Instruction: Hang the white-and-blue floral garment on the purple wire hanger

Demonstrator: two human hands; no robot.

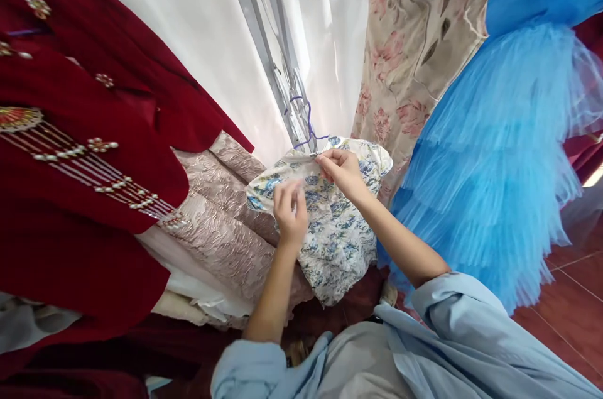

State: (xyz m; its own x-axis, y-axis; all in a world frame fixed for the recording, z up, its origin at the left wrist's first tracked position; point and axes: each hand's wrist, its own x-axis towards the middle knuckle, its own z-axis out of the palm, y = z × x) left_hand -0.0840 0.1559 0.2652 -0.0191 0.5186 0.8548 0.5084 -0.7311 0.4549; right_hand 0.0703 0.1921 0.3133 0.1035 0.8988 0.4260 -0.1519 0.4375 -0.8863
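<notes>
A white blouse with a blue floral print (336,242) hangs on a purple hanger (309,125) in front of me. My right hand (343,173) pinches the blouse's neckline, close to a small dark fastener-like piece whose kind I cannot make out. My left hand (291,213) is in front of the left side of the blouse, blurred by motion. Its fingers are loosely curled with the thumb apart, and nothing shows between them. Whether it touches the cloth I cannot tell.
A dark red jacket with beaded trim (155,103) and a pink textured garment (221,229) hang on the left. To the right are a beige floral dress (391,66) and a blue tulle dress (480,154). Behind stand a grey metal post (257,22) and white curtains (188,22).
</notes>
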